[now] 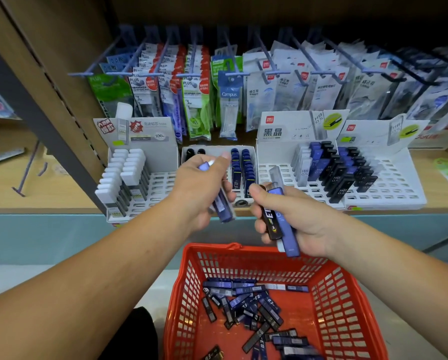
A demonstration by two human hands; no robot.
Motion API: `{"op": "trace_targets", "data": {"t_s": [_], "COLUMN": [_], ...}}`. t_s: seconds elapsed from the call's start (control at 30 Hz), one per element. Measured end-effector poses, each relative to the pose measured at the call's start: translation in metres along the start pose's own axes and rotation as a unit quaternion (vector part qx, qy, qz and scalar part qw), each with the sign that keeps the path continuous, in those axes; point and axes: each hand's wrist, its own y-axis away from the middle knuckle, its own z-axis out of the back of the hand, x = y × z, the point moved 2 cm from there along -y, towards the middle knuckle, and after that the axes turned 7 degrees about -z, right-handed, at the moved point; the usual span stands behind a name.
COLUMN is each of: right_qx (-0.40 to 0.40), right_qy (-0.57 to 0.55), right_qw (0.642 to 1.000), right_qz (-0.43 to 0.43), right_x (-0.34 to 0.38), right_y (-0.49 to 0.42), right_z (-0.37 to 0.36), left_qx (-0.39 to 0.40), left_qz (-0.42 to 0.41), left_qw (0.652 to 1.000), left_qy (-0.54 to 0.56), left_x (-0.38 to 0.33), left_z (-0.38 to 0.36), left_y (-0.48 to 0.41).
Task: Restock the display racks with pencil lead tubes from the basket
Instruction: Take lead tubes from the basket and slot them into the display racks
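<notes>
A wooden shelf (35,193) spans the upper half of the view from 9 o'clock to 3 o'clock. At 12 o'clock above it, a row of hanging packets (282,84) fills blue hooks.

A red basket (342,302) sits at 6 o'clock, below the shelf's front edge. Blue and black loose tubes (246,305) lie scattered over its floor.

Four white racks stand side by side on the shelf:
- The left display rack (160,183), at 10 o'clock, holds two rows of white-capped tubes.
- The middle display rack (212,148), near the centre, holds dark blue-capped tubes along its right side and two black caps at its back left.
- The right display rack (272,172) and the far display rack (399,183), toward 2 o'clock, hold clear, blue and black tubes marked HB 0.5.

The left grip (202,185), in front of the middle display rack, pinches one blue tube (222,203) between thumb and curled fingers. The tube's capped end points to 12 o'clock.

The right grip (300,216), at 4 o'clock from the left one and apart from it, is wrapped round a bundle of tubes (271,222). The bundle is one black, one blue and one clear tube, and it sticks out above and below the fist, over the basket's far rim.
</notes>
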Motion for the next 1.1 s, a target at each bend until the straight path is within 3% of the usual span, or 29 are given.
{"op": "trace_targets", "data": {"t_s": [0.1,0.2,0.37,0.7,0.87,0.97,1.1], "right_qx": [-0.080,-0.136,-0.152,-0.085,-0.146,-0.218,-0.224], "right_qy": [-0.003,-0.019,-0.032,0.081,0.127,0.206,0.273], "right_qw": [0.996,0.989,0.985,0.984,0.966,0.923,0.898], "right_qz": [0.039,0.048,0.068,0.131,0.174,0.243,0.263], "right_x": [0.003,0.006,0.010,0.023,0.032,0.037,0.032], "right_y": [-0.005,-0.012,-0.026,-0.047,-0.054,-0.061,-0.076], "right_z": [0.004,0.002,-0.017,-0.027,-0.039,-0.042,-0.055], "left_qx": [0.105,0.185,0.221,0.177,0.118,0.067,0.041], "left_qz": [-0.011,0.025,0.036,0.026,0.022,0.016,0.032], "left_qw": [0.990,0.974,0.963,0.967,0.979,0.986,0.991], "left_qy": [-0.098,-0.126,-0.152,-0.184,-0.165,-0.153,-0.127], "left_x": [0.002,0.006,0.009,0.002,0.002,-0.001,0.000], "left_z": [0.004,0.004,0.009,0.068,0.094,0.107,0.117], "left_y": [0.008,0.023,0.030,0.015,0.006,0.001,0.000]}}
